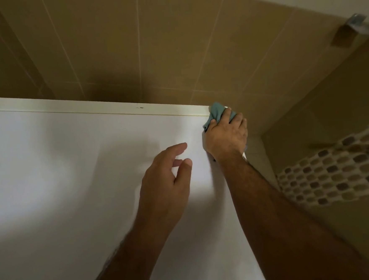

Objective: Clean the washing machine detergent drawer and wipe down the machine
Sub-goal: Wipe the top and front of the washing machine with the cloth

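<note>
Tan wall tiles [129,45] with pale grout lines fill the upper view. A band of small mosaic tiles [334,173] (brown, beige and cream) crosses the right-hand wall, below a metal bracket [355,21].

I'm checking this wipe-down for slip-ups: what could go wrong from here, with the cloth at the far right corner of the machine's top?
1. The small teal cloth sits right at the back right corner of the white washing machine top; a push outward could drop it into the gap by the tan tiled wall.
2. The right hand could scrape against that wall.
3. The left hand hovers open over the top, so it may give no bracing during this long reach.
</note>
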Tool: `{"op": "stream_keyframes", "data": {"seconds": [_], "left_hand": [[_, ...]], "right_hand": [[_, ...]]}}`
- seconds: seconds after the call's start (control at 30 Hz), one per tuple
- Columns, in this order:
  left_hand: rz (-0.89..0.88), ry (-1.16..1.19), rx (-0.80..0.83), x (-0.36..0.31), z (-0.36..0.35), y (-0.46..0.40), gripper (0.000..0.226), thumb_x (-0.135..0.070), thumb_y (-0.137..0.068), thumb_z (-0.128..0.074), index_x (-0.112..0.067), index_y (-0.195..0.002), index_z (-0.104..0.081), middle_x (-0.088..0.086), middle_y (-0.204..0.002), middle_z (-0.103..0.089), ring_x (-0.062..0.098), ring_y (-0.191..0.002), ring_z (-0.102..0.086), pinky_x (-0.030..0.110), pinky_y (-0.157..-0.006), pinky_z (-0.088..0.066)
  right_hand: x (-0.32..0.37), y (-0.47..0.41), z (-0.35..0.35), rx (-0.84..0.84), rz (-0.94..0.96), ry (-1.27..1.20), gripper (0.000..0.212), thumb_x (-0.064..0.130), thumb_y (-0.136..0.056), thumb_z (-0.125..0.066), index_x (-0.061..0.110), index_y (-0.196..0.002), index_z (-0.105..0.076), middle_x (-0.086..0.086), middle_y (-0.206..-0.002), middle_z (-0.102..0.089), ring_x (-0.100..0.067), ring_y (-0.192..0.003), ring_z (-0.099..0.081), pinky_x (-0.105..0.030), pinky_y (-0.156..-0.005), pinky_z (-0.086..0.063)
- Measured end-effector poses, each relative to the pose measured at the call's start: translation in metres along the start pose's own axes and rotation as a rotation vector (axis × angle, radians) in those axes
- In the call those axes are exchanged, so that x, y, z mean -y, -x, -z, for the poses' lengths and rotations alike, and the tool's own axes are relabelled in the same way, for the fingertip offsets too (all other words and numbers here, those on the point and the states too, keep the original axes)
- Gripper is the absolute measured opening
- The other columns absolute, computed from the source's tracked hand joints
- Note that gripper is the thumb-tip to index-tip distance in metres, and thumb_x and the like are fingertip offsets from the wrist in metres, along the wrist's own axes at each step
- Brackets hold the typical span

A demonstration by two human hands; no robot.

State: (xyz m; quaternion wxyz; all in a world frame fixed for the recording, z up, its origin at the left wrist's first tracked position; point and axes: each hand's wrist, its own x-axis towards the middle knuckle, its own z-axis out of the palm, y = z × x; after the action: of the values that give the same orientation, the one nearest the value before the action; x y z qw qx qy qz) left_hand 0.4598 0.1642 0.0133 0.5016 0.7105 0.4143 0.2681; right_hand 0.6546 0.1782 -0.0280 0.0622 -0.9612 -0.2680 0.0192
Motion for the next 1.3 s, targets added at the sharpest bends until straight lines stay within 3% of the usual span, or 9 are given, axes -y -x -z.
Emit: {"op": "stream_keyframes", "data": {"seconds": [0.37, 0.43, 0.53, 0.63, 0.77, 0.9, 0.97, 1.1, 1.3], "left_hand": [[-0.015, -0.011, 0.088, -0.001, 0.019, 0.024, 0.030, -0.025, -0.098, -0.053, -0.027, -0.127, -0.059, -0.015, -0.127, -0.059, -0.011, -0.093, -0.053, 0.000, -0.075, -0.037], [-0.024, 0.000, 0.108, -0.002, 0.023, 0.026, 0.027, -0.025, -0.098, -0.052, -0.028, -0.124, -0.059, -0.014, -0.124, -0.059, -0.005, -0.094, -0.055, 0.007, -0.080, -0.043], [-0.014, 0.032, 0.113, -0.003, 0.033, 0.028, 0.024, -0.025, -0.098, -0.052, -0.029, -0.121, -0.058, -0.012, -0.122, -0.059, 0.006, -0.103, -0.056, 0.034, -0.090, -0.055], [-0.008, 0.026, 0.122, -0.002, 0.043, 0.031, 0.028, -0.023, -0.098, -0.053, -0.026, -0.125, -0.059, -0.008, -0.130, -0.060, 0.010, -0.107, -0.057, 0.040, -0.091, -0.056], [-0.020, 0.039, 0.131, 0.004, 0.056, 0.043, 0.027, -0.019, -0.096, -0.056, -0.026, -0.122, -0.062, -0.008, -0.127, -0.063, 0.007, -0.105, -0.059, 0.037, -0.088, -0.057], [-0.021, 0.026, 0.125, 0.018, 0.061, 0.049, 0.026, -0.020, -0.097, -0.056, -0.031, -0.120, -0.063, -0.014, -0.123, -0.063, -0.008, -0.100, -0.057, 0.016, -0.080, -0.049], [-0.001, 0.026, 0.102, 0.023, 0.060, 0.049, 0.027, -0.020, -0.097, -0.056, -0.029, -0.121, -0.063, -0.013, -0.123, -0.063, -0.006, -0.099, -0.058, 0.011, -0.079, -0.047], [0.065, 0.081, 0.069, 0.021, 0.053, 0.049, 0.026, -0.018, -0.098, -0.054, -0.026, -0.122, -0.062, -0.008, -0.124, -0.064, 0.009, -0.106, -0.061, 0.039, -0.089, -0.057], [0.093, 0.096, 0.073, 0.013, 0.041, 0.061, 0.023, -0.023, -0.099, -0.052, -0.034, -0.118, -0.059, -0.011, -0.123, -0.063, 0.011, -0.109, -0.061, 0.044, -0.092, -0.055]], "right_hand": [[0.011, 0.062, -0.008, 0.052, 0.225, 0.019, 0.059, 0.047, -0.103, -0.018, 0.024, -0.157, -0.010, -0.008, -0.165, -0.001, -0.029, -0.151, 0.003, -0.046, -0.123, -0.003], [0.011, 0.080, -0.008, 0.084, 0.273, 0.009, 0.061, 0.052, -0.102, -0.017, 0.026, -0.157, -0.007, -0.006, -0.165, 0.001, -0.029, -0.151, 0.005, -0.046, -0.122, -0.002], [-0.005, 0.114, -0.007, 0.093, 0.344, -0.005, 0.064, 0.058, -0.100, -0.015, 0.029, -0.156, -0.007, -0.003, -0.165, 0.001, -0.027, -0.151, 0.005, -0.046, -0.122, -0.001], [-0.035, 0.138, -0.005, 0.073, 0.314, -0.012, 0.067, 0.065, -0.097, -0.011, 0.033, -0.155, -0.005, 0.000, -0.165, -0.001, -0.024, -0.151, 0.001, -0.042, -0.120, -0.001], [-0.049, 0.133, -0.005, 0.039, 0.145, 0.014, 0.071, 0.066, -0.095, -0.009, 0.031, -0.156, -0.008, -0.004, -0.165, -0.001, -0.025, -0.151, 0.002, -0.042, -0.122, 0.000], [-0.018, 0.096, -0.006, 0.006, 0.023, 0.013, 0.066, 0.055, -0.099, -0.020, 0.022, -0.156, -0.013, -0.013, -0.164, -0.003, -0.032, -0.150, 0.003, -0.046, -0.122, -0.002], [0.001, 0.084, -0.009, 0.032, 0.042, 0.019, 0.067, 0.055, -0.100, -0.020, 0.022, -0.157, -0.010, -0.013, -0.164, -0.001, -0.034, -0.150, 0.004, -0.048, -0.122, -0.002], [0.018, 0.104, -0.011, 0.075, 0.196, 0.039, 0.068, 0.061, -0.098, -0.014, 0.027, -0.156, -0.004, -0.010, -0.164, 0.005, -0.032, -0.151, 0.006, -0.048, -0.121, -0.002], [-0.033, 0.173, -0.009, 0.085, 0.373, -0.002, 0.069, 0.070, -0.095, -0.011, 0.035, -0.155, -0.005, -0.001, -0.165, -0.001, -0.026, -0.151, 0.000, -0.044, -0.119, -0.001]]}}
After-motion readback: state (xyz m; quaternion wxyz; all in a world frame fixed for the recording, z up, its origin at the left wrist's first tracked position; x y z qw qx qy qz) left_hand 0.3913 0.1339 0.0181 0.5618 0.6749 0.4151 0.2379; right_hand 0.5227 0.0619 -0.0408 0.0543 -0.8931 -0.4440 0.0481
